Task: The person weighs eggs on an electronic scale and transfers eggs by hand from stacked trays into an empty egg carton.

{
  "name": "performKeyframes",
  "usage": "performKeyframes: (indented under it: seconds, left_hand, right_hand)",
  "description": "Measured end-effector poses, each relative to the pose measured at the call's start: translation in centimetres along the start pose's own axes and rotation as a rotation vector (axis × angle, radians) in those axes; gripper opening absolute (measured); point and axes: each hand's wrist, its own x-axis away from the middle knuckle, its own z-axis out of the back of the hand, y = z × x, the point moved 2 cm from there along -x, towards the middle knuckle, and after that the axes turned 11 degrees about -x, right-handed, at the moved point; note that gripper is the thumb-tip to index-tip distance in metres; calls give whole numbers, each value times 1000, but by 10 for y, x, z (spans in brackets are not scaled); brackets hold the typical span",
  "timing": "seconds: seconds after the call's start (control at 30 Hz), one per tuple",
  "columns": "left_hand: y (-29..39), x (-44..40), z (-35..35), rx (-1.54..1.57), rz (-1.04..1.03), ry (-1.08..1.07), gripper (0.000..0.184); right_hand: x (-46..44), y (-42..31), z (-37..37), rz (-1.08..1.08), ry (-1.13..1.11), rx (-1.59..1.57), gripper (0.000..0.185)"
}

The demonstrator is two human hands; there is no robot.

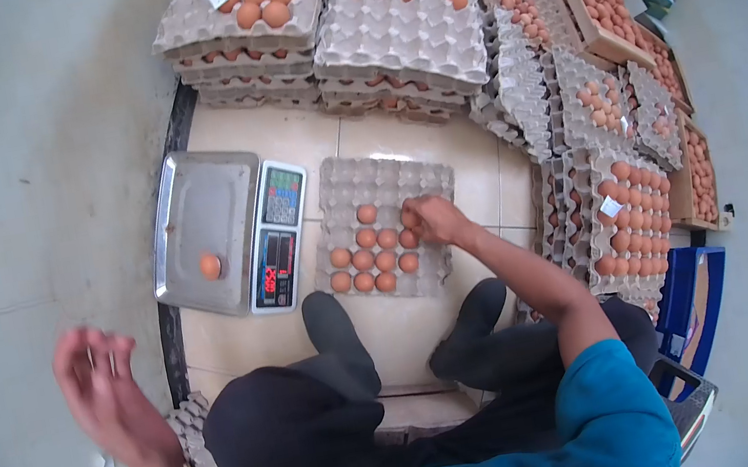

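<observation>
My right hand (436, 221) reaches over a grey egg tray (389, 175) on the tiled floor. Its fingers are closed round a brown egg (408, 218) at the tray's right side. Several more brown eggs (386, 261) fill cups in the middle and near part of this tray. My left hand (105, 402) is raised at the left by the wall, fingers loosely curled and apart, holding nothing. Between the wall and the tray stands a digital scale (276, 240) with a lit red display. A single egg (210, 266) lies in its metal pan (189, 190).
Stacked trays of eggs (400, 31) and a labelled stack (246, 32) stand at the back. More trays (628, 211) rise on the right, beside wooden crates of eggs (598, 3). A blue box (693, 309) is at lower right. My boots (336, 334) flank the tray's near edge.
</observation>
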Motion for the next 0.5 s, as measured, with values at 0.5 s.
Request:
performKeyframes:
  seconds: [0.5]
  left_hand:
    - [69, 62, -118, -603, -320, -1320, 50]
  right_hand:
    - [-144, -12, 316, -356, 1027, 121, 40]
